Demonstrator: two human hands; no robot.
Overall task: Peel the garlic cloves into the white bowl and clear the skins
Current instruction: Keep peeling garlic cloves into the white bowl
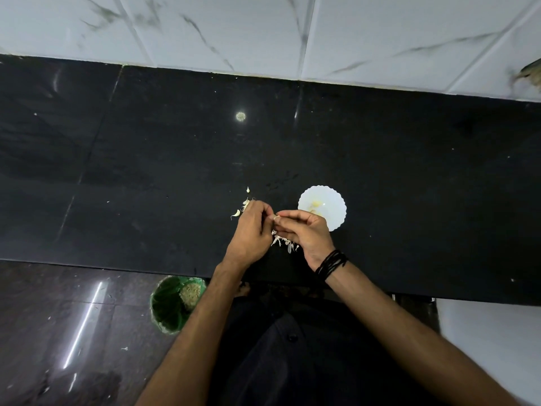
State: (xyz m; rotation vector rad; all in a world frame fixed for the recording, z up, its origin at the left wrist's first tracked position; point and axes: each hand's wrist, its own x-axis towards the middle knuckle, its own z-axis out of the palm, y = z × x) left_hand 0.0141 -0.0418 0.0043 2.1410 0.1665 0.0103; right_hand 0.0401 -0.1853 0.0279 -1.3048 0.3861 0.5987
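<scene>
Both hands (254, 227) (304, 230) pinching garlic clove (276, 217), axis unclear, white bowl (328, 206) beside

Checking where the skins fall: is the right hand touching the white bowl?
Cannot tell: in the head view the right hand overlaps the white bowl rim, hiding any gap.

This is a home kitchen. A polished black stone surface (146, 171) runs beyond the grip to a wall of white, grey-veined marble-look tiles (234, 30). Below and left of the grip, a green plastic waste bin (168, 306) holding scraps stands on the glossy dark stone floor (58, 332).
</scene>
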